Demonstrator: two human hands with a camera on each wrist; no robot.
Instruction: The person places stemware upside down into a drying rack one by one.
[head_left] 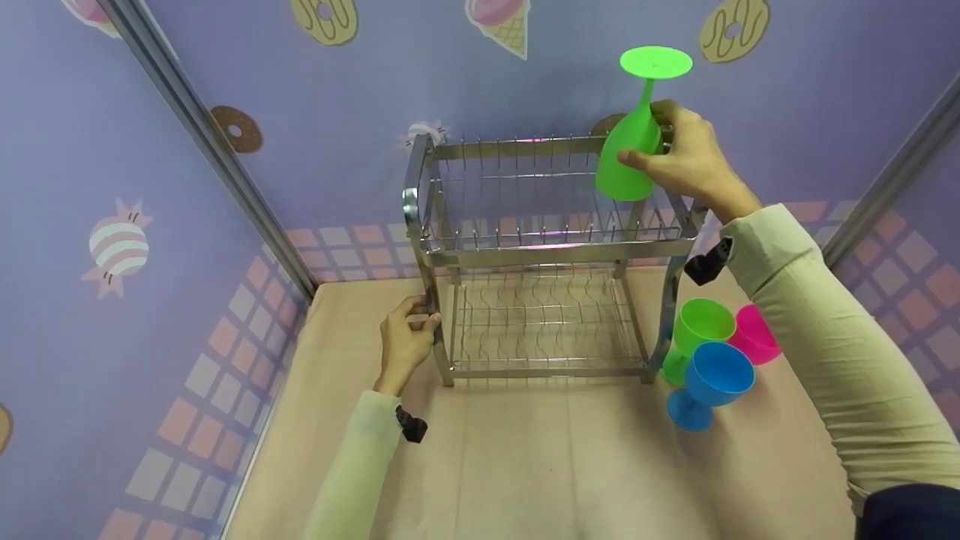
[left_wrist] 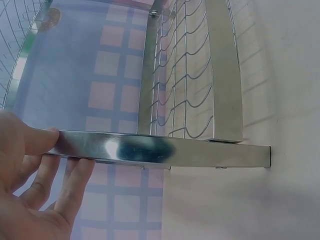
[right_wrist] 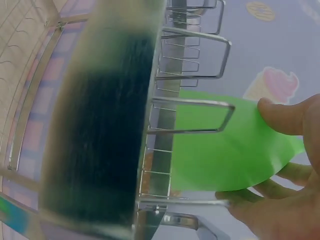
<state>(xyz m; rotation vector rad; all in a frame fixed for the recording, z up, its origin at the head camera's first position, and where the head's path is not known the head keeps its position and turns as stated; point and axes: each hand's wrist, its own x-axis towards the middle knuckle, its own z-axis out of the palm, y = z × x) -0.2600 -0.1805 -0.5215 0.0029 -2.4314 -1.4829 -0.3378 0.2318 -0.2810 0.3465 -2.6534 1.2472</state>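
Note:
A bright green plastic goblet (head_left: 631,154) hangs upside down at the right of the rack's top tier, its round foot upward. My right hand (head_left: 694,157) grips it by the bowl, thumb on the near side; in the right wrist view the goblet (right_wrist: 220,145) lies behind the wire loops of the upper tier. The two-tier metal dish rack (head_left: 562,256) stands against the back wall. With thumb and fingers, my left hand (head_left: 407,341) holds its left front leg; the left wrist view shows that leg (left_wrist: 165,149) pinched at its end.
Right of the rack, upright on the table (head_left: 510,465), stand a green goblet (head_left: 705,322) and a blue goblet (head_left: 718,375). A pink cup (head_left: 756,336) is beside them, partly hidden by the right sleeve. Printed walls enclose the table at left, back and right.

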